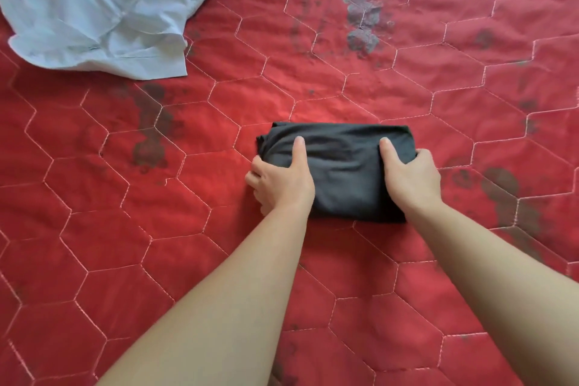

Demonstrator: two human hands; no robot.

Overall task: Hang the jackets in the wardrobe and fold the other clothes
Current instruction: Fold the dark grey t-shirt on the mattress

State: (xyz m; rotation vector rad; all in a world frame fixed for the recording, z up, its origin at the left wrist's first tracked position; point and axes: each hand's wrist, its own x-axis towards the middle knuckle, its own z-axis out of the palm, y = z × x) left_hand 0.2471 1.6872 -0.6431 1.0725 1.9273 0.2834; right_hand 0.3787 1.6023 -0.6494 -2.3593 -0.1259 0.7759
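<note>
Gripped at both ends, left hand [279, 180] and right hand [409, 177] thumbs on top, fingers tucked under dark bundle [340, 166] mid-frame, likely for lifting off quilt [125, 197] intact.

Quilt [407, 88] noted as red, stitched in pale hexagons, blotched with faded grey-brown floral print. Dark charcoal folded garment [341, 169] seen at quilt centre; pale blue-white shirt [94, 9] at its far-left corner.
</note>
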